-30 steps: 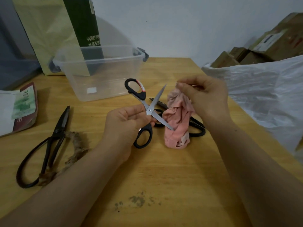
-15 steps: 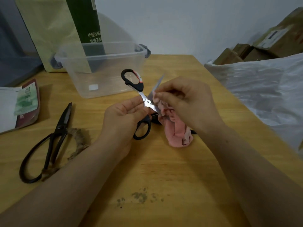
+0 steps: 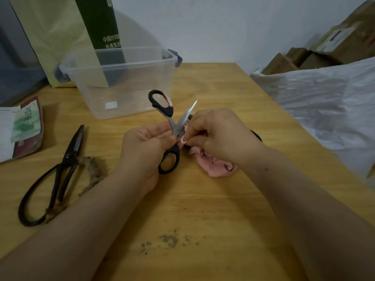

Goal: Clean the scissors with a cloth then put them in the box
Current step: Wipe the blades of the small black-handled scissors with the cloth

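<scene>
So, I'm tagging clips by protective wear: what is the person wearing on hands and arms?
The left hand and right hand are bare: no gloves, no rings that I can see. The left forearm and right forearm are bare to the frame edge, with no sleeve, watch or bracelet in view.

One wide-angle view, from the person's head, faces forward and down over the pale wooden tabletop (image 3: 203, 209). It sits close: the left forearm (image 3: 81, 230) and right forearm (image 3: 304, 209) enter from the bottom corners. Farther off stand the clear plastic storage box (image 3: 132, 92) and the white wall (image 3: 223, 27). The edges look bent, probably lens distortion.
</scene>
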A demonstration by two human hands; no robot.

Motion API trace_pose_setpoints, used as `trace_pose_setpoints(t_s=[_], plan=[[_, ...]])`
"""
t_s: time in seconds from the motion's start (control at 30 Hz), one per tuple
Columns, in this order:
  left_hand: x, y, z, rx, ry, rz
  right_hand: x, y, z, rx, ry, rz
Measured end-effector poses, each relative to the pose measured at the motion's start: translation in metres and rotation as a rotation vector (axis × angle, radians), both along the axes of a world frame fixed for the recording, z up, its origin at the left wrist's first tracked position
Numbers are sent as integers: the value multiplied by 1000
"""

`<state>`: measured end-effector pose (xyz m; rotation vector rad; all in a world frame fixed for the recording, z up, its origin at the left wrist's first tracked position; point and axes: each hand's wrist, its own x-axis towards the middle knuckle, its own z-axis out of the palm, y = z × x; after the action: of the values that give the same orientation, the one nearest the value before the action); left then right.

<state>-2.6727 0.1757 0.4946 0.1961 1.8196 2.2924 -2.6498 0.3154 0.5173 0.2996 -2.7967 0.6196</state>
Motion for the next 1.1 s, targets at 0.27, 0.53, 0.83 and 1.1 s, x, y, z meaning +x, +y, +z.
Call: trace_pose_setpoints(t_s=[0.27,0.53,0.83,1.1], plan=[[1,3,2,-5,32,20,7,0,2,-260,208,-152],[4,0,3,-18,80,23,4,-2,5,-7,-76,-116],[2,1,4,-20,120,9,7,7,8,-844,134,-268],[1,0,5,-5,131,-3,7,-4,-1,-971,-7,-64]])
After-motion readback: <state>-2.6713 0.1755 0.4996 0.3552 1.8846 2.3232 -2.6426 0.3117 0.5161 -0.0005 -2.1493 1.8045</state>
